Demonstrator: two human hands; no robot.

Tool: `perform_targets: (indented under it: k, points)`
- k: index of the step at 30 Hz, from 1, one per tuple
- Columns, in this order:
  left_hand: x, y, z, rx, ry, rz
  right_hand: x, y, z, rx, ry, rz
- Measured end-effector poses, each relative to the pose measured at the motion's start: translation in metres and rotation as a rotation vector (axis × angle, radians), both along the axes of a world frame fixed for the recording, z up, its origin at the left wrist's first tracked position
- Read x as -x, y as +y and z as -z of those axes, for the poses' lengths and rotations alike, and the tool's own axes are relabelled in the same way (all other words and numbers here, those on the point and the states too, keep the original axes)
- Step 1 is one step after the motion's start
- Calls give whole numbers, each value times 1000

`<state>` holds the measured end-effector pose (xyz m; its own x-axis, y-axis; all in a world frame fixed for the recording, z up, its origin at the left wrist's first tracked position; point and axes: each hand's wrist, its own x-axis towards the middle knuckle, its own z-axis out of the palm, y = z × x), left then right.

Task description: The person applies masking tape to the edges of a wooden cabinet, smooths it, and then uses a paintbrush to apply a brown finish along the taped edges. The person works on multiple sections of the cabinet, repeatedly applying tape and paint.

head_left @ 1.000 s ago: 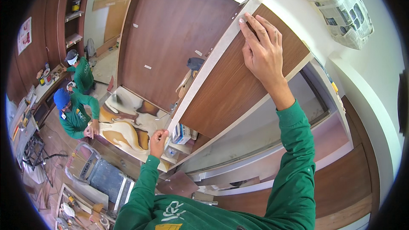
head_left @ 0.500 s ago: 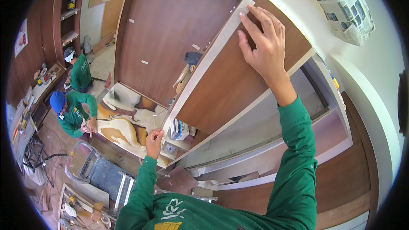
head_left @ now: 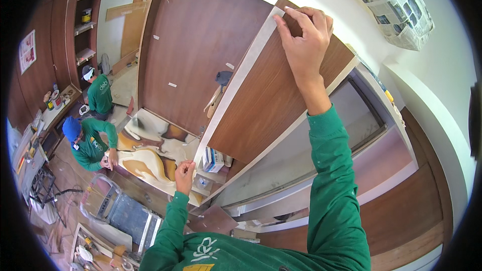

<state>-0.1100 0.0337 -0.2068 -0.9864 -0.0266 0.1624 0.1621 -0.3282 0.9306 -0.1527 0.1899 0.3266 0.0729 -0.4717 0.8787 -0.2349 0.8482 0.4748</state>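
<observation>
A long white strip, which looks like masking tape (head_left: 239, 79), runs along the front edge of a brown wood-grain panel (head_left: 266, 93). At its upper end my right hand (head_left: 307, 35) pinches the strip's corner, with thumb and forefinger close together and the other fingers curled. Lower down, my left hand (head_left: 185, 176) is closed, thumb against fingertips, at the strip's bottom end. The grip of my left fingers is partly hidden. Similar white strips cover other edges of the cabinet (head_left: 331, 83).
Left, two people in green shirts (head_left: 95, 143) work by a patterned panel (head_left: 145, 163). Below them stands a blue-grey stepped platform (head_left: 131, 216) beside a tool tray (head_left: 95, 251). A blue-and-white box (head_left: 213, 160) sits under the panel. A newspaper-wrapped object (head_left: 401, 7) hangs upper right.
My right hand goes from spread fingers pressed on the strip's top to a pinch at its corner. My left hand keeps its place at the lower end. The whole view shifts slightly.
</observation>
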Motion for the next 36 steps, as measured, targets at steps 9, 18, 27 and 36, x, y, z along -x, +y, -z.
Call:
perform_targets:
  k: [9,18,27,36]
  points:
    - [-9,-9,0,10,34,-34,-6,-9,-8,148,-103,-174]
    - [8,-6,-9,13,-5,36,-16,-17,-39,203,-345,-224]
    - [33,-7,-25,64,-199,151,-2,-11,-34,151,-204,-208]
    - [37,-2,-30,65,-201,154,4,-12,-35,113,-138,-173]
